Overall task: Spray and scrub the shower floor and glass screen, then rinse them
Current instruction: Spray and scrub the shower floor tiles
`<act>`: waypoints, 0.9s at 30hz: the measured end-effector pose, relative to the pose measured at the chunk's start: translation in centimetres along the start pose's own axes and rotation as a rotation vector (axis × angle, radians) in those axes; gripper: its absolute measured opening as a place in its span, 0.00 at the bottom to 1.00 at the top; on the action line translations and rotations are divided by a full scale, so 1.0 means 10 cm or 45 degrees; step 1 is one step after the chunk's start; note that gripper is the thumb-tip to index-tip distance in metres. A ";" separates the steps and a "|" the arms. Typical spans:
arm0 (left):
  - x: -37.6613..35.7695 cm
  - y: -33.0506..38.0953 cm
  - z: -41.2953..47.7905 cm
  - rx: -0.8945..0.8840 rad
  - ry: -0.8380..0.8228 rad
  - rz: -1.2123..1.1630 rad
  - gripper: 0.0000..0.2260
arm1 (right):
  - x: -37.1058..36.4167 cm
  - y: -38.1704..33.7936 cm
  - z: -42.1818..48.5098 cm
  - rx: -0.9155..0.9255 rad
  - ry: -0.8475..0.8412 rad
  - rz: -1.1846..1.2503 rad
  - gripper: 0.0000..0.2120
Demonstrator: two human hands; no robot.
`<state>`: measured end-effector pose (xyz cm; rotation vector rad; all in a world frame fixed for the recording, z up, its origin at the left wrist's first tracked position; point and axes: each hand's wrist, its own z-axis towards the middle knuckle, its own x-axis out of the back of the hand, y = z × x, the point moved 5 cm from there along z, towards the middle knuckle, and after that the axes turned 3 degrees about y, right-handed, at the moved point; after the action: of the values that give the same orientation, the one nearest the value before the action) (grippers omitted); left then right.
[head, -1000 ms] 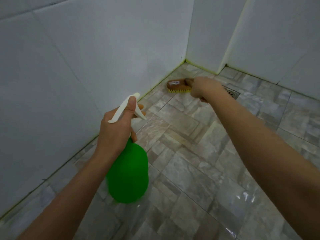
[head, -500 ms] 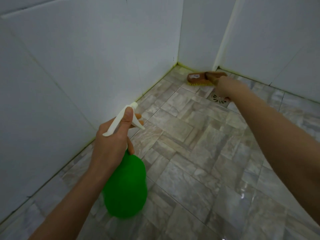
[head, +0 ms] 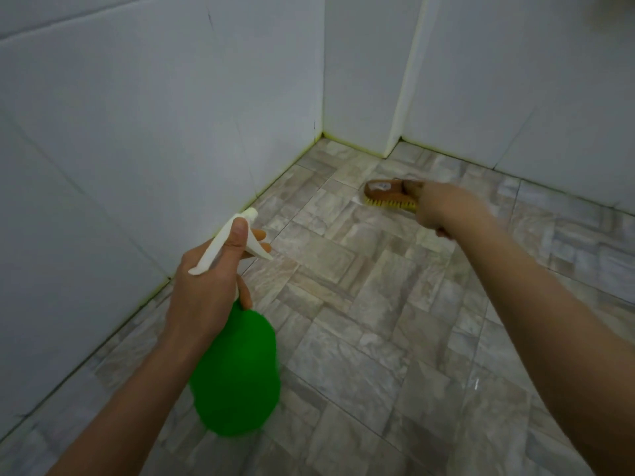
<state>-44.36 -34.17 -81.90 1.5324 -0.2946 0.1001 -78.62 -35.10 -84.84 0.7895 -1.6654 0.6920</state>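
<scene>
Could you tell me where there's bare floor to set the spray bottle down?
Bare floor lies between the spray bottle and the scrub brush, and along the left wall. It's crowded only towards the far corner, where the right hand holds the brush.

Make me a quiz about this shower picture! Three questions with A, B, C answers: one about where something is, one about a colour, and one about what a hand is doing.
1. Where is the scrub brush?
A. On the floor
B. On a shelf
C. In a bucket

2. What colour is the body of the spray bottle?
A. Red
B. Green
C. Blue

3. What is the left hand doing?
A. Lying flat on the wall
B. Hanging empty
C. Gripping the spray bottle

Answers:
1 A: the brush's yellow bristles rest on the tiles, with the right hand holding it.
2 B: the round body below the white trigger head is bright green.
3 C: the fingers curl round the neck and trigger.
</scene>
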 end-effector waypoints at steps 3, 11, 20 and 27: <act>-0.05 0.02 -0.03 -0.005 -0.023 -0.026 0.15 | -0.09 0.07 0.10 0.117 -0.006 0.079 0.38; -0.01 0.02 -0.08 -0.003 -0.028 -0.005 0.16 | -0.24 0.01 -0.35 0.174 -0.076 0.128 0.31; 0.25 0.06 -0.30 -0.036 -0.003 0.024 0.14 | -0.37 0.17 -1.11 0.208 -0.117 0.025 0.36; 0.40 0.06 -0.52 -0.046 0.028 0.082 0.14 | -0.12 0.12 -1.13 0.268 -0.186 -0.013 0.31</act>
<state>-39.98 -29.48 -80.40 1.4853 -0.3269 0.1613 -72.76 -25.40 -83.66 1.0176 -1.7366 0.8286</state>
